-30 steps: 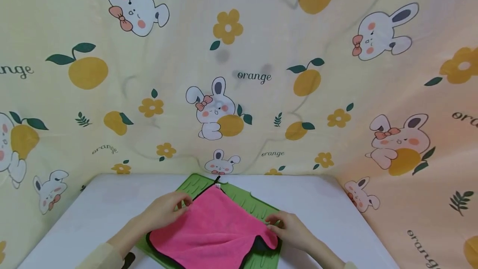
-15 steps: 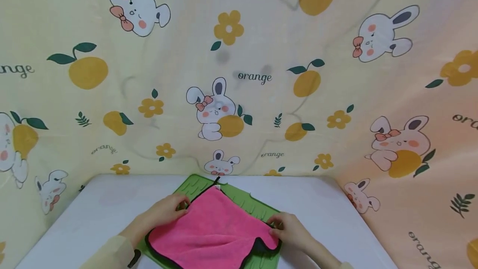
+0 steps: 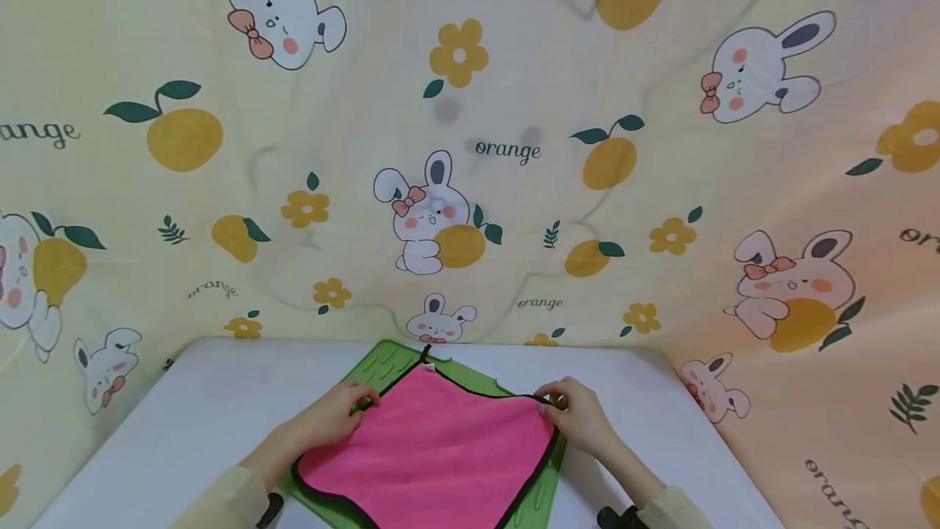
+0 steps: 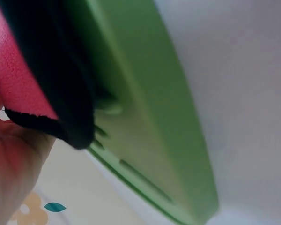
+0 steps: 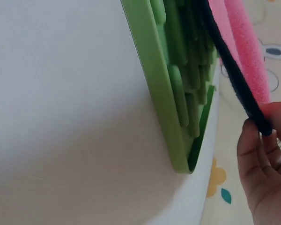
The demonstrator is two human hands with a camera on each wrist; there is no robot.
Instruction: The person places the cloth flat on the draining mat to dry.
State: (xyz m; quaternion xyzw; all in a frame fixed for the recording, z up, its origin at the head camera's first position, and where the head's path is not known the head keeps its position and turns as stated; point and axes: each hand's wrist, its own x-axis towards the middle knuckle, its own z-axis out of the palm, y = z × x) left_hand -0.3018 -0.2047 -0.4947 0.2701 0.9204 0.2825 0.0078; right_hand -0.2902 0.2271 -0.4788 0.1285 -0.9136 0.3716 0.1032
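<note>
A pink cleaning cloth (image 3: 441,447) with black edging and a small hanging loop lies over a green ridged mat (image 3: 385,353). My left hand (image 3: 334,415) pinches the cloth's upper left edge; in the left wrist view that hand (image 4: 18,159) shows only in part beside the pink pile. My right hand (image 3: 576,415) holds the right corner between thumb and fingers. In the right wrist view, the right hand (image 5: 267,159) pinches the cloth's black edge (image 5: 234,70), raised off the mat. The cloth's bottom corner is cut off by the head view's lower border.
Under the mat is a white table (image 3: 242,382). A curtain printed with rabbits and oranges (image 3: 507,211) hangs behind and along both sides. Dark wrist straps (image 3: 620,517) show by the sleeves. The mat's raised green rim (image 5: 152,89) stands on the tabletop.
My right hand has moved up and slightly right with the cloth's corner. The fold at that corner has opened out, and the cloth lies wider and smoother. The left hand has hardly moved.
</note>
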